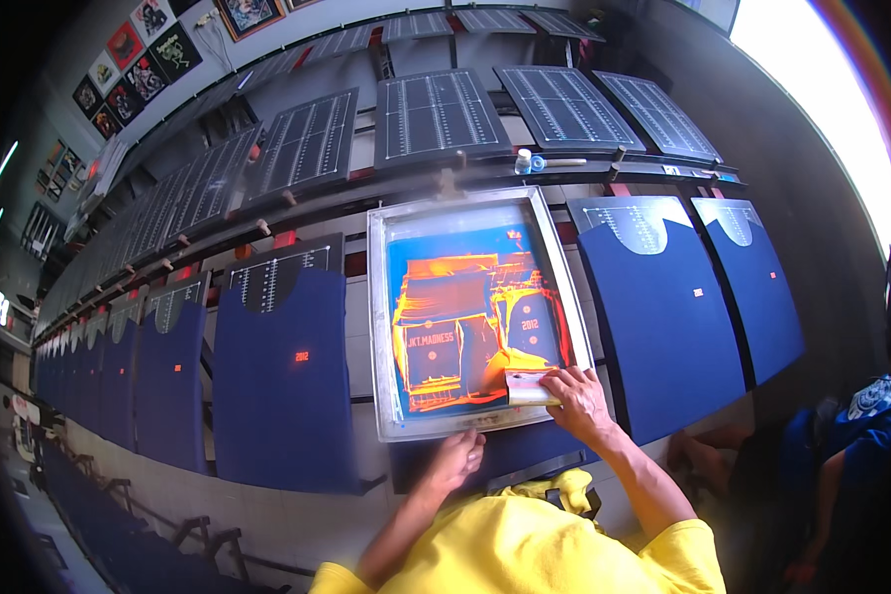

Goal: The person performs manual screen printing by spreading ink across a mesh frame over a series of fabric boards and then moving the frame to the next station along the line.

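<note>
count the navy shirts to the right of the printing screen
2: a near shirt right beside the screen frame, a far shirt beyond it; more may be hidden past the edge.

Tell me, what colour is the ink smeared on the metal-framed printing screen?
Orange ink over the blue mesh of the metal-framed printing screen; the head view shows it.

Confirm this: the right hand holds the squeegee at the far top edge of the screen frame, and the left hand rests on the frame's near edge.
Not quite. The head view shows the right hand holding the squeegee at the near lower right of the screen frame, not the far top edge. The left hand does rest on the near edge.
</note>
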A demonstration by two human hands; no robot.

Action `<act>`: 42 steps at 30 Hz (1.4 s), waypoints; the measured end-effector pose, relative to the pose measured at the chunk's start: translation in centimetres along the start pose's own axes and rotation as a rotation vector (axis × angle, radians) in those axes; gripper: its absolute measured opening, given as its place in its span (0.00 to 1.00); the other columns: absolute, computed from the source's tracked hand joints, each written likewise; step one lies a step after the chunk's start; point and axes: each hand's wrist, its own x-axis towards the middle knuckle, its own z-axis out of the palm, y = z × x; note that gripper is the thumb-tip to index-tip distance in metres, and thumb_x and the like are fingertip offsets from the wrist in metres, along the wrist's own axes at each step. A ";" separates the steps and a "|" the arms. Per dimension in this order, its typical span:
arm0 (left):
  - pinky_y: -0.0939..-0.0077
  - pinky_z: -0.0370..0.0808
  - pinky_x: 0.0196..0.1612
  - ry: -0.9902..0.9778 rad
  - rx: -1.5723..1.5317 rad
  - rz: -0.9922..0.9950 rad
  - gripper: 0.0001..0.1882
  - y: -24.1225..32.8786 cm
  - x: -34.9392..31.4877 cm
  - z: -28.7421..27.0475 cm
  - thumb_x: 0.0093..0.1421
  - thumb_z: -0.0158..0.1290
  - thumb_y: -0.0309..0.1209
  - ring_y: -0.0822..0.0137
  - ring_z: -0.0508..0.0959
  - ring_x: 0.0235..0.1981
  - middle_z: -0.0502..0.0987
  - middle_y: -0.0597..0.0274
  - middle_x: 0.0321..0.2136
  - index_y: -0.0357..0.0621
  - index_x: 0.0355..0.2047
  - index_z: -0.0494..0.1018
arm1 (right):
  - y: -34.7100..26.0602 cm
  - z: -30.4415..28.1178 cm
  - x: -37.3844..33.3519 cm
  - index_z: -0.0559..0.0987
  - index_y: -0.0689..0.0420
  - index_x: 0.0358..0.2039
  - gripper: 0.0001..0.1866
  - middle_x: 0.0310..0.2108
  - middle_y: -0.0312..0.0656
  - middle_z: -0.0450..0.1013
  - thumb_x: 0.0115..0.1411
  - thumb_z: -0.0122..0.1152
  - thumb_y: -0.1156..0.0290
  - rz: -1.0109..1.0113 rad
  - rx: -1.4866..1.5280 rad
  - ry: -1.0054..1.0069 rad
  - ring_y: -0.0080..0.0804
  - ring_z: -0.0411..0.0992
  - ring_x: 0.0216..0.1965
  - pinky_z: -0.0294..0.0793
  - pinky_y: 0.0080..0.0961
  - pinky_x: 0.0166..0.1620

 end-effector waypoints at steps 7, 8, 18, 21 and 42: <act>0.79 0.69 0.26 0.184 0.625 0.406 0.19 0.9 -2.3 6.0 0.74 0.43 0.42 0.72 0.72 0.21 0.73 0.64 0.23 0.36 0.49 0.71 | 1.3 -0.6 0.2 0.79 0.51 0.45 0.24 0.44 0.33 0.76 0.42 0.71 0.73 -0.048 0.034 0.038 0.34 0.72 0.48 0.68 0.37 0.47; 0.78 0.72 0.28 0.228 0.795 0.585 0.19 0.8 -2.2 7.0 0.73 0.44 0.41 0.71 0.74 0.23 0.75 0.61 0.25 0.35 0.49 0.71 | 1.6 -1.1 0.0 0.79 0.51 0.45 0.25 0.45 0.33 0.76 0.42 0.71 0.73 -0.054 0.033 0.045 0.33 0.72 0.48 0.68 0.36 0.47; 0.59 0.64 0.54 0.217 1.695 1.116 0.22 4.8 4.4 10.7 0.64 0.51 0.28 0.60 0.73 0.58 0.73 0.57 0.57 0.44 0.59 0.68 | 4.8 2.5 0.9 0.81 0.49 0.41 0.26 0.43 0.32 0.77 0.36 0.70 0.76 -0.138 0.042 0.152 0.36 0.73 0.42 0.70 0.35 0.42; 0.59 0.64 0.49 0.291 1.678 1.208 0.20 9.4 8.6 11.0 0.64 0.50 0.26 0.58 0.76 0.53 0.75 0.55 0.54 0.45 0.58 0.68 | 7.2 2.6 7.4 0.79 0.51 0.35 0.18 0.35 0.34 0.75 0.40 0.67 0.77 -0.144 0.074 0.237 0.38 0.74 0.38 0.72 0.36 0.38; 0.58 0.61 0.52 0.315 1.794 1.156 0.23 6.2 6.3 11.9 0.58 0.55 0.25 0.63 0.75 0.56 0.75 0.60 0.55 0.45 0.55 0.70 | 7.4 2.0 4.5 0.81 0.52 0.34 0.16 0.33 0.32 0.77 0.41 0.66 0.77 -0.222 0.133 0.227 0.33 0.74 0.36 0.68 0.34 0.35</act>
